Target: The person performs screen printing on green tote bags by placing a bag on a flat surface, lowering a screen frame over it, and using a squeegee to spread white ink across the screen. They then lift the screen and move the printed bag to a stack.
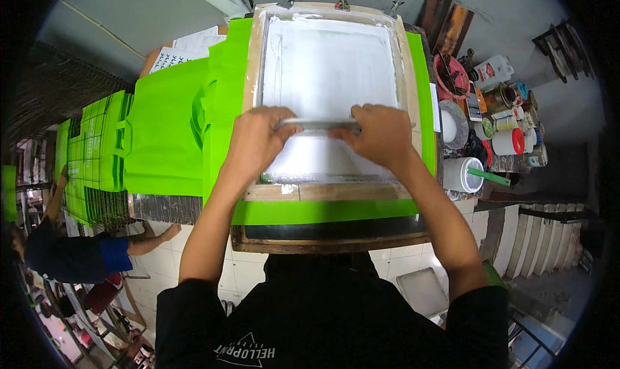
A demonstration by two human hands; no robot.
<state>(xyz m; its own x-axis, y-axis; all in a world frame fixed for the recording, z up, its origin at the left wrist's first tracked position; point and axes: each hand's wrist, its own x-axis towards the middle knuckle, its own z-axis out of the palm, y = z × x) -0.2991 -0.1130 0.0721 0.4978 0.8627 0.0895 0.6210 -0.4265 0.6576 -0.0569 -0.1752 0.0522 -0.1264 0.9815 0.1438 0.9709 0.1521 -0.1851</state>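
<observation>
A squeegee [320, 123] lies crosswise over a screen printing frame. My left hand [257, 136] grips its left part and my right hand [382, 135] its right part, thumbs toward the middle on the near side. The frame [355, 191] has wooden bars around a mesh coated with white ink [329, 62]; the coat is thick along the far and left edges. Bright green fabric [336, 211] shows beneath the frame on the near, left and right sides. The squeegee's lower edge is hidden, and the right hand is slightly blurred.
Metal clamps [343, 0] stand at the frame's far edge. Green bags [165, 130] spread leftward toward a wire rack [97, 162], where another person [77, 253] reaches in. To the right are a white tub [463, 174] with a green stick, several jars [508, 142] and a pink basin [452, 78].
</observation>
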